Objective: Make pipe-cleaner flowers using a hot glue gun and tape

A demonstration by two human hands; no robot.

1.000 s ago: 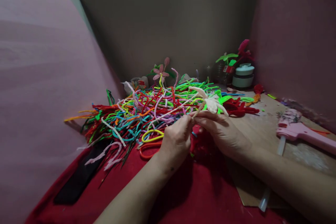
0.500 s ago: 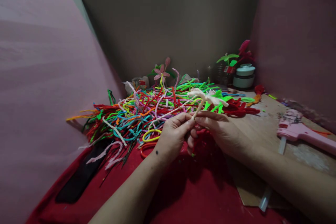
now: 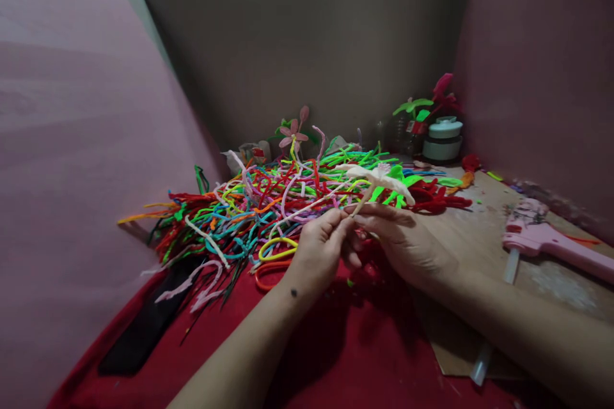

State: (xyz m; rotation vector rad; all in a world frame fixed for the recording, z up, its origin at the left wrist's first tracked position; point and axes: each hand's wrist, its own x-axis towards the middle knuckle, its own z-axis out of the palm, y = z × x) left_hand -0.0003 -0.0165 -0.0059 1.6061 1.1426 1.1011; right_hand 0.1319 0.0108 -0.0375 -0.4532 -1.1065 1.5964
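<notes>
Thumb and fingertips together, the left hand [image 3: 319, 246] and the right hand [image 3: 407, 243] meet tip to tip, both pinching the lower end of a slim beige stem [image 3: 363, 200]. Atop it, just above and slightly right of the grip, sits a white fuzzy flower with long, spread petals [image 3: 384, 180]; the stem leans right, and the bloom tips a little.

Behind the grip and spreading well to its left lies a tangled heap of many-coloured fuzzy craft stems [image 3: 268, 198], with a small pink five-petalled flower [image 3: 293, 134] rising at its back. Just beyond the white bloom I can see bright green fuzzy leaf shapes [image 3: 396, 182]. A yellow loop [image 3: 278, 249] and an orange-red loop [image 3: 271, 275] rest close by the left hand.

Further left, nearer the person, a flat black strip [image 3: 137, 329] lies on the dark red cloth [image 3: 215, 364]. Well to the right of the grip, a pink glue gun [image 3: 532, 233] rests on a brown board [image 3: 460, 223], and a pale lidded container [image 3: 442, 140] stands far behind, to the right.
</notes>
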